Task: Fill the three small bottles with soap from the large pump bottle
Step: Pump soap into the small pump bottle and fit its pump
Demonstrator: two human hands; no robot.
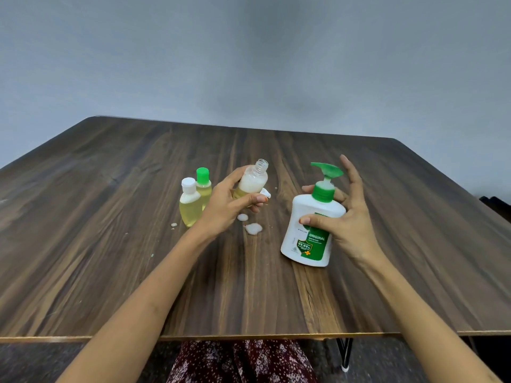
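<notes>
Your left hand (pixel 229 205) grips the open small bottle (pixel 253 181), tilted, foam over yellow soap, left of the pump bottle (pixel 312 230). Your right hand (pixel 343 219) holds that white, green-pumped bottle, forefinger raised. Two capped bottles (pixel 193 201) stand farther left.

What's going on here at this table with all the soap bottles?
A person is refilling small bottles with soap. The left hand holds an uncapped small bottle, tilted and partly filled with foamy soap. The right hand grips the large pump bottle, tilted toward it. Two capped small bottles of yellow liquid stand to the left, and soap blobs lie spilled on the wooden table.
</notes>
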